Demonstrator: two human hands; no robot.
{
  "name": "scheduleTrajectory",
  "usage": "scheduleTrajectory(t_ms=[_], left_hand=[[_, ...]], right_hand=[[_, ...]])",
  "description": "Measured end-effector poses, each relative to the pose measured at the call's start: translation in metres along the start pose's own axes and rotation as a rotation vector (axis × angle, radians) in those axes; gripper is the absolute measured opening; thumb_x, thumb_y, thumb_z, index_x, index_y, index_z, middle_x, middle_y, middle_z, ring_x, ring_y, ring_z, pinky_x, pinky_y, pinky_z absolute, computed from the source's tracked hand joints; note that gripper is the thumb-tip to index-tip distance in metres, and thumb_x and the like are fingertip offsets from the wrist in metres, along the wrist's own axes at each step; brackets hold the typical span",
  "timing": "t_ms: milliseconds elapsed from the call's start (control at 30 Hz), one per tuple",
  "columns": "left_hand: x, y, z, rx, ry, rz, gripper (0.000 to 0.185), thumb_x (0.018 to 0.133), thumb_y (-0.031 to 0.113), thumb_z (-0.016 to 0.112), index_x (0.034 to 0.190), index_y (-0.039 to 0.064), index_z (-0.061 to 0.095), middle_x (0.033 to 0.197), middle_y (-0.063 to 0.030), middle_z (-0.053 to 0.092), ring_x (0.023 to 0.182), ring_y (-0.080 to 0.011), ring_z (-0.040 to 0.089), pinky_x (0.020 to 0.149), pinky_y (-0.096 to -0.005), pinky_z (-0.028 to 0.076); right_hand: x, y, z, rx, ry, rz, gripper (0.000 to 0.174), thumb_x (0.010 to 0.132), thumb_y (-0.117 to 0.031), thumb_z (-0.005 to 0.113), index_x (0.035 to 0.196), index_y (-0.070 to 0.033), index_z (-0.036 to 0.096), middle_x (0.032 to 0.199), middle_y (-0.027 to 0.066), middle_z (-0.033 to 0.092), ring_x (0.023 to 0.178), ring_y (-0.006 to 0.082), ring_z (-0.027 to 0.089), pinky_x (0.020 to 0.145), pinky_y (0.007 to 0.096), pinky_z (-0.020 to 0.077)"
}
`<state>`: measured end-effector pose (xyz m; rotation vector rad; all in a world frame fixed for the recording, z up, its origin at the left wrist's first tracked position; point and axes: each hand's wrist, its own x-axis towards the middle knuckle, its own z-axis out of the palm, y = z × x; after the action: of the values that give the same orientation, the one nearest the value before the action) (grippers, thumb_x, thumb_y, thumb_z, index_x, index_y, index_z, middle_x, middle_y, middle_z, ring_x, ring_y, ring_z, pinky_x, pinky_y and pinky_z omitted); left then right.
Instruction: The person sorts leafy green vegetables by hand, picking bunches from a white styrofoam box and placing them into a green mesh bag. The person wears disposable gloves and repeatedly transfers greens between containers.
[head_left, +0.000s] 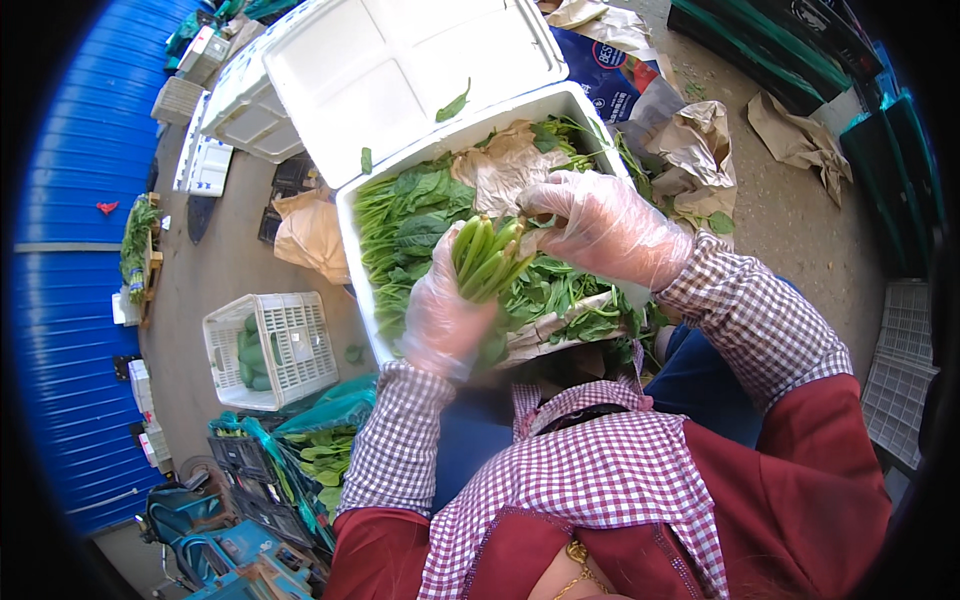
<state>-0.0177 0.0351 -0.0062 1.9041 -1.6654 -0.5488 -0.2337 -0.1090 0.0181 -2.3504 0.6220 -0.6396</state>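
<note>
My left hand (442, 319), in a clear plastic glove, grips a bunch of leafy-green stems (487, 259), cut ends up. Beside those ends is my right hand (600, 225), gloved too, its thumb and fingers bent close together; what lies between them is hidden. Both hands are above a white foam box (346, 247). Inside it, leafy greens (420, 195) lie with their stems towards the left wall. Crumpled brown paper (499, 169) rests on the greens, and another paper edge (562, 322) shows at the near side.
The foam lid (405, 67) lies beyond the box with loose leaves on it. At left stand a white plastic crate (300, 341) of green gourds or melons and a black crate (255, 480) of greens. Crumpled paper (694, 157) lies right, near dark crates (765, 45).
</note>
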Motion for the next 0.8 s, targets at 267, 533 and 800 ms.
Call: scheduleTrajectory(t_ms=[267, 533, 800], left_hand=[[-0.004, -0.01, 0.003, 0.187, 0.126, 0.184, 0.087, 0.081, 0.01, 0.087, 0.155, 0.005, 0.043, 0.125, -0.0214, 0.073, 0.111, -0.0395, 0.074, 0.095, -0.0428, 0.061], [-0.006, -0.009, -0.001, 0.259, 0.033, 0.293, 0.098, 0.071, 0.011, 0.093, 0.157, 0.008, 0.047, 0.118, -0.0199, 0.072, 0.098, -0.0382, 0.07, 0.088, -0.0467, 0.057], [-0.005, -0.012, 0.002, 0.329, 0.09, 0.364, 0.107, 0.069, 0.015, 0.097, 0.161, 0.008, 0.043, 0.113, -0.0148, 0.07, 0.096, -0.0349, 0.068, 0.085, -0.0455, 0.056]], right_hand=[[0.004, -0.008, -0.007, -0.269, 0.081, 0.071, 0.011, 0.086, -0.014, 0.074, 0.088, -0.003, 0.071, 0.076, 0.0177, 0.068, 0.078, 0.0386, 0.072, 0.073, 0.0477, 0.0591], [0.008, 0.0, -0.021, 0.346, -0.152, 0.064, 0.038, 0.094, -0.02, 0.08, 0.125, 0.0, 0.073, 0.112, 0.0197, 0.073, 0.106, 0.0328, 0.072, 0.096, 0.0394, 0.057], [0.01, 0.009, -0.026, 0.613, -0.071, 0.137, 0.019, 0.096, -0.017, 0.078, 0.104, 0.001, 0.076, 0.089, 0.0109, 0.075, 0.078, 0.0175, 0.069, 0.074, 0.0336, 0.0566]])
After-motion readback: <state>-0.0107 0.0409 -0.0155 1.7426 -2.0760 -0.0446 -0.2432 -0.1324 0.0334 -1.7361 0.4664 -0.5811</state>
